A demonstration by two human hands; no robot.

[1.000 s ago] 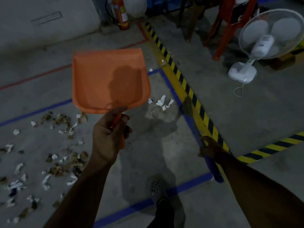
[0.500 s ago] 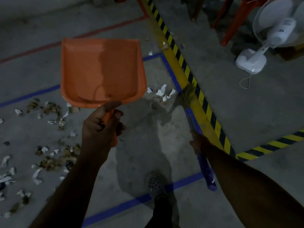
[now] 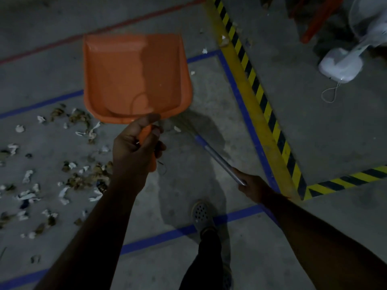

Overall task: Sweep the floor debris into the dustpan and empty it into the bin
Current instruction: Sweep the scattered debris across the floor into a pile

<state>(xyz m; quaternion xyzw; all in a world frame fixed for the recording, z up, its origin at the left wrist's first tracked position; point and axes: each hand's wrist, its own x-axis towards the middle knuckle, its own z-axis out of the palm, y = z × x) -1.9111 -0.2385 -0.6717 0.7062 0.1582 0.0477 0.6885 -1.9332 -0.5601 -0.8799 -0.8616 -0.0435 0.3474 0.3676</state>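
Observation:
My left hand (image 3: 136,147) grips the handle of an orange dustpan (image 3: 134,76), held in the air above the floor with its empty pan facing up. My right hand (image 3: 253,185) grips the blue handle of a broom (image 3: 215,155); its bristles lie on the concrete under the dustpan's near right corner, partly hidden by it. Floor debris (image 3: 79,181), white paper scraps and brown dry bits, is scattered over the concrete to the left of my left arm. A few scraps (image 3: 177,129) lie by the bristles. No bin is in view.
Blue tape lines (image 3: 236,91) box in the floor patch. A yellow and black hazard stripe (image 3: 257,88) runs diagonally on the right. A white fan base (image 3: 340,64) with a loose cord stands at the upper right, beside orange legs (image 3: 316,19). My grey shoe (image 3: 202,216) is at bottom centre.
The broom head has swung left from the hazard stripe to under the dustpan's right corner, and the white scraps that lay there have moved with it. The view has tilted further down.

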